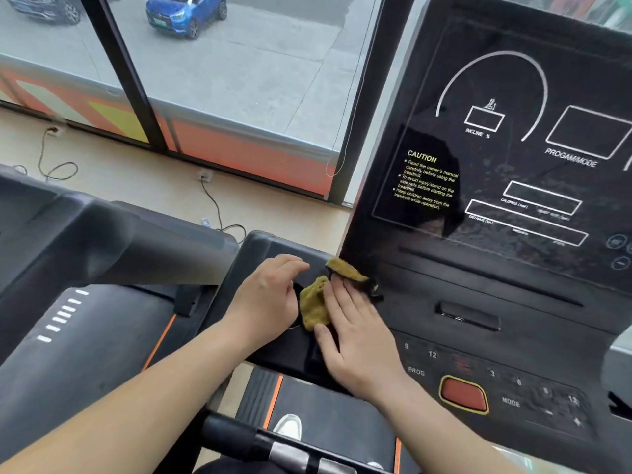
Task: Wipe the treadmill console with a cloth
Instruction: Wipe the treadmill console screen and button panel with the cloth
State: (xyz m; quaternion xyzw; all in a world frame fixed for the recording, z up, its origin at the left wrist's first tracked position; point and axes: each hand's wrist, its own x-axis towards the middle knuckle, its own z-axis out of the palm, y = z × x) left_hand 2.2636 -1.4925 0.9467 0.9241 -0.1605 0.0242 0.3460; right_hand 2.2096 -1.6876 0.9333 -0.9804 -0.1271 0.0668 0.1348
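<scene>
One left hand (266, 299), one right hand (359, 340), one cloth (313, 304), one console (496, 268), two cars (186, 13).

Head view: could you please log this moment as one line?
right hand: presses cloth on console | left hand: rests beside cloth

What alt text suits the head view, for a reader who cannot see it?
A person's right hand presses a yellow-green cloth onto the left edge of a black treadmill console; the left hand rests beside it. A blue car shows through the window.
</scene>
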